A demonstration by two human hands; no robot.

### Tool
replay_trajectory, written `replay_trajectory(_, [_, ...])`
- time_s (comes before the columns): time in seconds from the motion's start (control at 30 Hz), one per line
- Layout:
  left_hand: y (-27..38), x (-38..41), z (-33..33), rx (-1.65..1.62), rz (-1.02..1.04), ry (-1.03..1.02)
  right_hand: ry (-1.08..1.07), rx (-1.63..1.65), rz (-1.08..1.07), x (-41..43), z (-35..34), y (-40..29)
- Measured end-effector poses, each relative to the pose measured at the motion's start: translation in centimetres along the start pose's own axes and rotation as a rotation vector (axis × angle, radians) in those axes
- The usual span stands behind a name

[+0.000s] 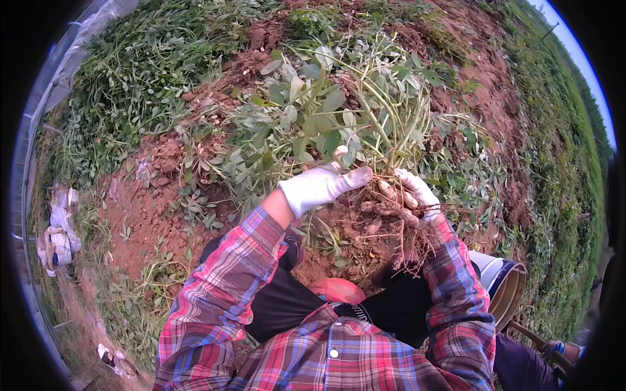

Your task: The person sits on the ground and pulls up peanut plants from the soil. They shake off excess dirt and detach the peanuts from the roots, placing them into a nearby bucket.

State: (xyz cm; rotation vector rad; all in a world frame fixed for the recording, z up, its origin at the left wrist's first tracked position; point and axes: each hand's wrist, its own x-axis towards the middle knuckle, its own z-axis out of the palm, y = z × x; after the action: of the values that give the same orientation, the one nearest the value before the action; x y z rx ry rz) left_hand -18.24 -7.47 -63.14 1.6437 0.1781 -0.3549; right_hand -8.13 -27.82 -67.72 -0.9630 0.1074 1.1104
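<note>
My two hands, in white knit gloves, hold an uprooted peanut plant point(386, 127) in front of me. Its leafy stems lean away from me. Earthy peanut pods point(389, 190) and tangled roots point(408, 244) hang toward my lap. My left hand point(323, 188) is at the base of the stems with its thumb against the plant; its other fingers are mostly hidden. On the other side, my right hand point(419, 193) is closed round the root crown beside the pods. A pale pod point(341, 150) shows just above my left hand.
Pulled peanut vines point(146, 78) are heaped at the far left over loose reddish soil point(146, 229). By my right leg a bucket point(506, 288) lies tilted, near another person's leg point(523, 361) and a wooden handle point(528, 337). White plastic bags point(58, 239) lie beside a metal frame point(29, 161).
</note>
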Motion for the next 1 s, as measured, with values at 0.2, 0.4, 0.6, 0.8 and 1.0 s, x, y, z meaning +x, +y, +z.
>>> replay_trajectory(0.2, [-2.6,5.3,-0.1,-0.306,-0.110,-0.034,0.011,-0.011,0.047,0.8,-0.6,-0.2])
replay_trajectory(0.4, [-3.6,7.7,-0.3,-0.085,-0.270,-0.180,-0.100,-0.266,0.184,3.4,-2.4,-0.4])
replay_trajectory(0.6, [-4.7,10.2,0.1,-0.447,-0.356,0.125,-0.096,-0.787,-0.066,4.7,-0.5,-1.1])
replay_trajectory(0.8, [-3.1,11.6,0.0,-0.487,-0.283,0.161,0.118,-1.175,-0.325,5.2,-2.1,-2.4])
replay_trajectory(1.0, [-2.0,11.6,-1.4,-0.075,-0.183,0.319,0.394,-0.661,-0.462,2.6,-4.1,-3.8])
